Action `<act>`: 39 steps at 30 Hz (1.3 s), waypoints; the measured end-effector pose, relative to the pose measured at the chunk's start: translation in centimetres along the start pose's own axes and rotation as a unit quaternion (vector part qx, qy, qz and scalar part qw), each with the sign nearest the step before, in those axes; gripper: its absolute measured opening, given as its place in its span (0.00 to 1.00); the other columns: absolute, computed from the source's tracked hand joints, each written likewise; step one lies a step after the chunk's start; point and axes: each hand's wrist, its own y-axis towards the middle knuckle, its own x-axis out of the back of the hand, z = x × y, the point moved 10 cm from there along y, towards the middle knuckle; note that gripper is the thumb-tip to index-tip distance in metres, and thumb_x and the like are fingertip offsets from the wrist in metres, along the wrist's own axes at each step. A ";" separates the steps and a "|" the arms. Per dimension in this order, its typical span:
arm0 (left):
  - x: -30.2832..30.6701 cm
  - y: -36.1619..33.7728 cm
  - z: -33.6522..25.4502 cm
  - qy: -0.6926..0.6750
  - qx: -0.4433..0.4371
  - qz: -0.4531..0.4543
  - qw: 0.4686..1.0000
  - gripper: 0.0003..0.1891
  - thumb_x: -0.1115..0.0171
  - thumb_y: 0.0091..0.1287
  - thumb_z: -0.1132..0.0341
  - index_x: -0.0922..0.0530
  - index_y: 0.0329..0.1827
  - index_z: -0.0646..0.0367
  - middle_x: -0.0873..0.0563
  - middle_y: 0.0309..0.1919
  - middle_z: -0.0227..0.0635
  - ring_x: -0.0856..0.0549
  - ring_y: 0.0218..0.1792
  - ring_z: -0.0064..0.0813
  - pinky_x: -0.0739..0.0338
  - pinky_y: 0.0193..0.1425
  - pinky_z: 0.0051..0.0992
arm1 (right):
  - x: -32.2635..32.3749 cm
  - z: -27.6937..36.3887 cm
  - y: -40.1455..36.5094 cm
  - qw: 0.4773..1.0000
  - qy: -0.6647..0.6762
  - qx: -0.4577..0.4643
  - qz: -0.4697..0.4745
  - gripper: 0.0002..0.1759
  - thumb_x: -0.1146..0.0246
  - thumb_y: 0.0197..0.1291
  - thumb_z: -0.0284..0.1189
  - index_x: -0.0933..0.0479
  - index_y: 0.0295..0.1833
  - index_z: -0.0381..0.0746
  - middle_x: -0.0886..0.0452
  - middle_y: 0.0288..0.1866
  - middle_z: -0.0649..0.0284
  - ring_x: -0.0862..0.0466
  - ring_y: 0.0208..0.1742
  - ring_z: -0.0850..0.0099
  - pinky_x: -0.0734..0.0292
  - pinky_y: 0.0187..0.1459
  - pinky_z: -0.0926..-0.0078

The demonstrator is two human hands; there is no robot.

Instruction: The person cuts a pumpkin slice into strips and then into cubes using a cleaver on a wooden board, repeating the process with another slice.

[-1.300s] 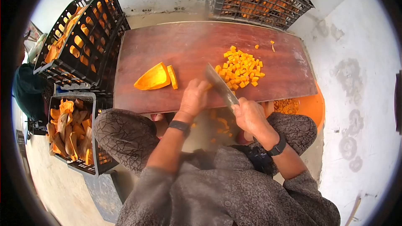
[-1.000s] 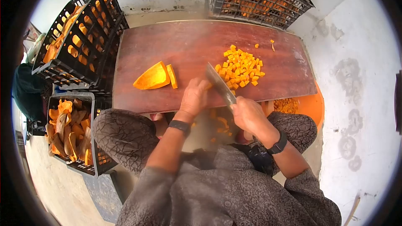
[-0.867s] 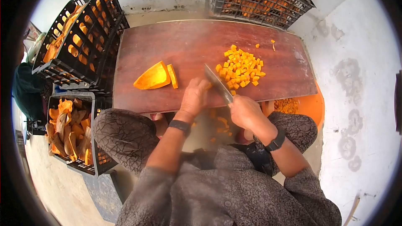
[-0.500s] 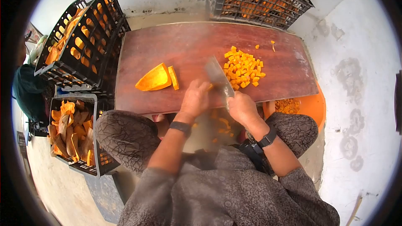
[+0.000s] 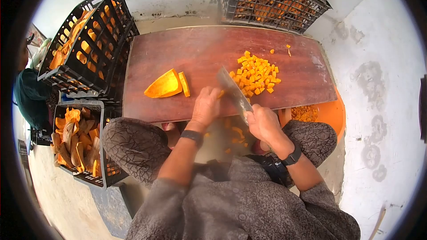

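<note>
My right hand (image 5: 264,126) is wrapped round the handle of a cleaver (image 5: 234,91), whose blade slants up and left over the reddish-brown board (image 5: 178,46). The blade's upper part lies between my left hand and a pile of diced pumpkin (image 5: 258,75). At the board's near edge, my left hand (image 5: 206,108) has its fingers bent together on a small orange pumpkin piece (image 5: 221,94), mostly hidden by the fingertips. Left of that hand lie a large pumpkin wedge (image 5: 163,84) and, against its right end, a thin pumpkin slice (image 5: 184,84).
Black crates (image 5: 84,44) of pumpkin pieces stand on the left, one lower crate (image 5: 103,142) beside my knee. More stacked crates (image 5: 275,2) stand behind the board. An orange basin (image 5: 340,111) with diced pieces sits under its right edge. Another person (image 5: 31,93) is at the far left.
My right hand has shifted slightly right and toward me, and the cleaver now slants more. My left hand stays nearly in place. The wedge and slice have not moved on the board.
</note>
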 end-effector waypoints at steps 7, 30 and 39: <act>0.0 0.0 -0.1 -0.005 -0.019 -0.014 1.000 0.11 0.40 0.55 0.80 0.22 0.41 0.59 0.20 0.37 0.45 0.20 0.43 0.49 0.22 0.48 0.41 | 0.2 1.0 -0.6 0.999 -0.023 0.017 0.026 0.13 0.40 0.63 0.33 0.26 0.35 0.31 0.20 0.28 0.40 0.19 0.34 0.41 0.26 0.38 0.47; 0.7 0.0 -1.0 -0.022 -0.026 -0.006 0.999 0.11 0.40 0.55 0.81 0.21 0.40 0.59 0.19 0.37 0.45 0.19 0.43 0.50 0.21 0.46 0.41 | -3.7 0.5 2.8 0.999 -0.018 -0.032 0.037 0.13 0.43 0.64 0.31 0.23 0.37 0.30 0.18 0.35 0.41 0.18 0.42 0.42 0.24 0.44 0.49; 0.4 -0.4 -0.3 -0.016 -0.028 -0.034 0.999 0.12 0.38 0.56 0.79 0.22 0.43 0.59 0.19 0.40 0.43 0.19 0.45 0.48 0.21 0.48 0.40 | -1.4 -1.3 1.6 0.998 0.057 -0.029 -0.007 0.15 0.42 0.65 0.35 0.24 0.38 0.31 0.19 0.34 0.39 0.20 0.41 0.39 0.26 0.43 0.47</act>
